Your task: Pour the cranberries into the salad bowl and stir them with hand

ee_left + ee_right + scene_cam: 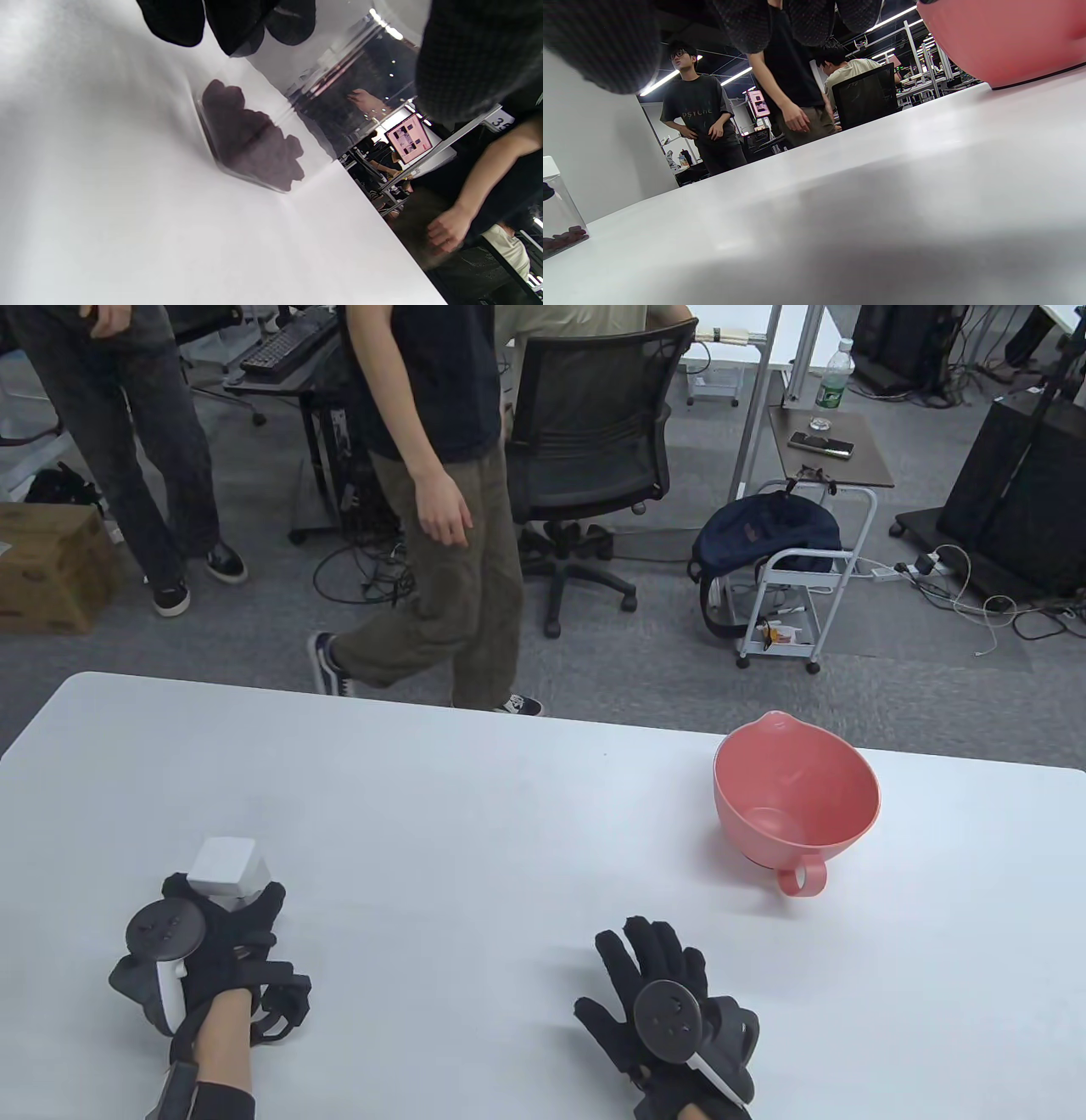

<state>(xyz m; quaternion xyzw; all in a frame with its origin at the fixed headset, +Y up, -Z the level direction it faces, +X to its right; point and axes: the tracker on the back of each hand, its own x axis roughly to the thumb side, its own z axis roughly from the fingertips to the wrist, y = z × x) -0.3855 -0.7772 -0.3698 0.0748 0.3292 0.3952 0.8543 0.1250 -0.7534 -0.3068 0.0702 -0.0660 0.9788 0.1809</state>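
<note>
Left hand (216,950) wrapped round the clear jar (227,869) of cranberries (252,137) at lower left; right hand (670,1014) flat on the table (475,814), fingers straight; pink bowl (793,802) well apart, right of centre. Best to lift upright, carry across, tip slowly over the rim; lid apparently still on, so remove first.

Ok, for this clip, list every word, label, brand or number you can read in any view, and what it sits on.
"PSYCHE" (last letters unsure): chest of the dark T-shirt on a standing person, right wrist view.
"39" (cut off at the edge): white tag on a frame, left wrist view.
Pink screen: blocks of content, too small to read.
Bottle label, table view: too small to read.
Clear container, pink bowl: no text seen.
</note>
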